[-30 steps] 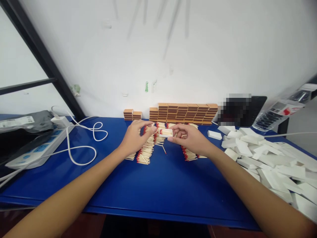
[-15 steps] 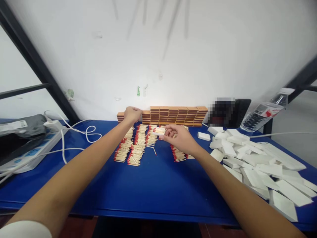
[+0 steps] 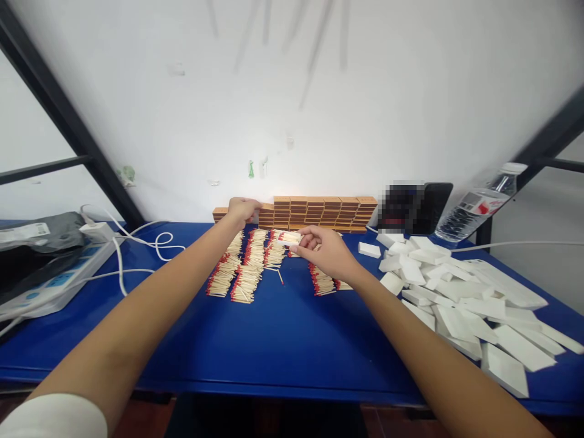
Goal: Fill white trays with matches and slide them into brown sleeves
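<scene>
My left hand [image 3: 243, 211] reaches to the row of stacked orange-brown matchbox sleeves [image 3: 325, 211] against the wall. Its fingers are closed on the end of a matchbox sleeve [image 3: 266, 207] on top of a lower stack; the fingertips are partly hidden. Between the thumb and fingers of my right hand [image 3: 329, 250] is a small white matchbox tray [image 3: 289, 238] with red-tipped matches lying in it. Below and around the hands, bundles of loose matches [image 3: 247, 277] lie in rows on the blue table [image 3: 274, 347]. More matches [image 3: 322, 282] lie under my right wrist.
A heap of white matchbox trays [image 3: 460, 292] covers the right side, with one tray [image 3: 368, 250] apart. Behind it are a water bottle [image 3: 479, 204] and a dark phone-like device [image 3: 437, 207]. A power strip [image 3: 68, 274], white cables and a grey bag [image 3: 50, 231] lie left.
The view has shifted slightly, so most things appear a little farther left. The sleeve at my left fingers now looks slightly tilted. My right hand still holds the filled tray.
</scene>
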Motion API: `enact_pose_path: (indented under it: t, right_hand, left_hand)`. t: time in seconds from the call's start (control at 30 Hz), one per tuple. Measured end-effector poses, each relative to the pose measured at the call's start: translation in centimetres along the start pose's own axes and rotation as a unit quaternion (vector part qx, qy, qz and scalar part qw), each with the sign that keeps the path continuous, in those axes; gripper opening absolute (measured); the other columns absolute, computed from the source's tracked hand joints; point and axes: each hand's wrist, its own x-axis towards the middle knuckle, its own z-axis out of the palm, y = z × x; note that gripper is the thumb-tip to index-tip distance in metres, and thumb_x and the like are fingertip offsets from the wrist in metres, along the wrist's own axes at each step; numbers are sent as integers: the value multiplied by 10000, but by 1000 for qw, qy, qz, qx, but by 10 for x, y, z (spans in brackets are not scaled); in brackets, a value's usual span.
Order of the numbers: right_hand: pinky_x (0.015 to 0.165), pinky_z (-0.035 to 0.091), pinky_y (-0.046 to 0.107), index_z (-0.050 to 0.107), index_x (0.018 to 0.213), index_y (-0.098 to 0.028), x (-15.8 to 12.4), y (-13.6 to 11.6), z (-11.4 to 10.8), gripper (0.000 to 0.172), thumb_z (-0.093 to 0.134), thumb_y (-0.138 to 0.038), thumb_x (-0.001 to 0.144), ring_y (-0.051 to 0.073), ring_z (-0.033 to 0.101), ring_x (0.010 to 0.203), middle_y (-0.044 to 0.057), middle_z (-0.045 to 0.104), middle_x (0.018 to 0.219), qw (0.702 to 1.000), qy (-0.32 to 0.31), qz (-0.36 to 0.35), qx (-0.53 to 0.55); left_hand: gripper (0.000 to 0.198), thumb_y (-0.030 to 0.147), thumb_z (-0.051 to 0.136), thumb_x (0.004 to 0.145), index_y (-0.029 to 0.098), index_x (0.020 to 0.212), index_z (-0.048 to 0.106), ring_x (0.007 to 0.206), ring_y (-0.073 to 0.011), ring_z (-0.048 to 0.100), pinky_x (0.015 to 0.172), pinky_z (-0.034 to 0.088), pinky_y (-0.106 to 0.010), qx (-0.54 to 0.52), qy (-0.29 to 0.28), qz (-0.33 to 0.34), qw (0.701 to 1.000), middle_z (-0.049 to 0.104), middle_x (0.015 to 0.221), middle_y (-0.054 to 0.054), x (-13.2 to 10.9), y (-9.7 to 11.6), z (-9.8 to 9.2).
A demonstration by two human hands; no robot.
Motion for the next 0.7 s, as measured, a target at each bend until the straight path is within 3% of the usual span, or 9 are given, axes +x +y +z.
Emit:
enact_pose_path:
  t: [0.17, 0.3, 0.4, 0.47, 0.6, 0.7]
  right_hand:
    - [629, 494, 313, 698, 1066, -163, 1, 1, -1, 405, 818, -440, 796, 153, 599, 660, 33, 733, 833, 1000, 4, 0, -8]
    - [648, 502, 332, 701, 1058, -172, 2, 6, -2, 400, 821, -448, 794, 164, 600, 676, 36, 724, 840, 1000, 21, -7, -10]
    - [642, 506, 342, 699, 1082, -178, 1, 7, 0, 423, 822, -468, 800, 167, 595, 671, 39, 719, 850, 999, 47, -18, -2]
    - [654, 516, 346, 702, 1096, -181, -1, 4, 3, 422, 823, -466, 809, 171, 601, 687, 42, 719, 863, 997, 71, -33, 3]
    - [672, 525, 337, 711, 1081, -189, -8, -8, 10, 360, 817, -422, 829, 173, 613, 716, 38, 705, 855, 990, 122, -70, -6]
    - [639, 511, 322, 711, 1027, -194, -12, -15, 15, 314, 827, -400, 819, 163, 599, 687, 27, 691, 823, 987, 134, -86, -18]
  left_hand:
    - [425, 388, 700, 1020, 151, 1366, 629, 1171, -271, 680, 978, 611, -482, -41, 1, -28, 999, 651, 1358, -137, -5, 5, -3]
    - [407, 384, 696, 1024, 146, 1348, 638, 1139, -257, 690, 959, 618, -462, -83, -17, -47, 995, 661, 1333, -132, -20, 7, -25]
    - [35, 112, 751, 951, 89, 976, 743, 695, -104, 647, 696, 580, -228, -123, -43, -56, 990, 726, 849, -77, -47, 2, -48]
    - [79, 97, 736, 959, 104, 881, 744, 631, -87, 631, 641, 562, -205, -144, -66, -65, 985, 714, 759, -55, -71, -5, -60]
    - [60, 101, 751, 948, 92, 984, 798, 832, -157, 762, 790, 640, -257, -182, -140, -75, 970, 807, 1017, -136, -112, -23, -69]
    - [78, 96, 737, 957, 90, 995, 805, 920, -183, 790, 889, 647, -270, -220, -173, -66, 958, 811, 1124, -165, -124, -37, -69]
